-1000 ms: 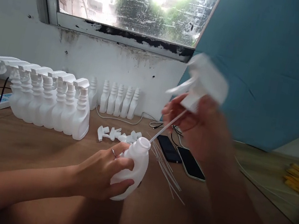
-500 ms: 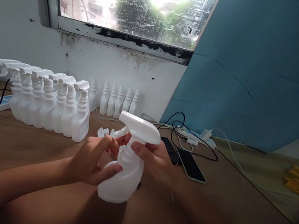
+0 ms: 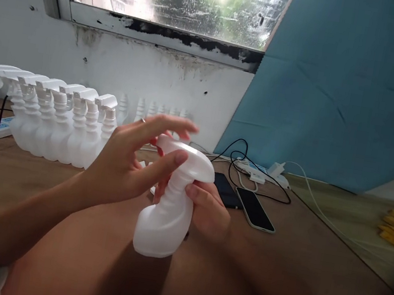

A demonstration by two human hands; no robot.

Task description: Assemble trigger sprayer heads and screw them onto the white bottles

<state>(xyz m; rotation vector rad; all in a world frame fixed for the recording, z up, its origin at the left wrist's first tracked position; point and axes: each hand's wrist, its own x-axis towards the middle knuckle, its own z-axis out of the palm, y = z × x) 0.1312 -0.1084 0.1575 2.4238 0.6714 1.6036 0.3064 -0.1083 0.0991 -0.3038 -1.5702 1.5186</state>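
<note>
Spray bottle (image 3: 167,213) gripped by right hand (image 3: 207,209), left hand (image 3: 129,166) touching its trigger head (image 3: 190,155).

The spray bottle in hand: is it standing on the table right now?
No. The spray bottle is lifted clear of the table, gripped at the neck by the right hand, with the left hand on its trigger head.

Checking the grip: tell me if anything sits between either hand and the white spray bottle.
Nothing visible does. The right hand wraps the spray bottle at its neck, and the left hand rests its thumb on the trigger head, both touching it.
</note>
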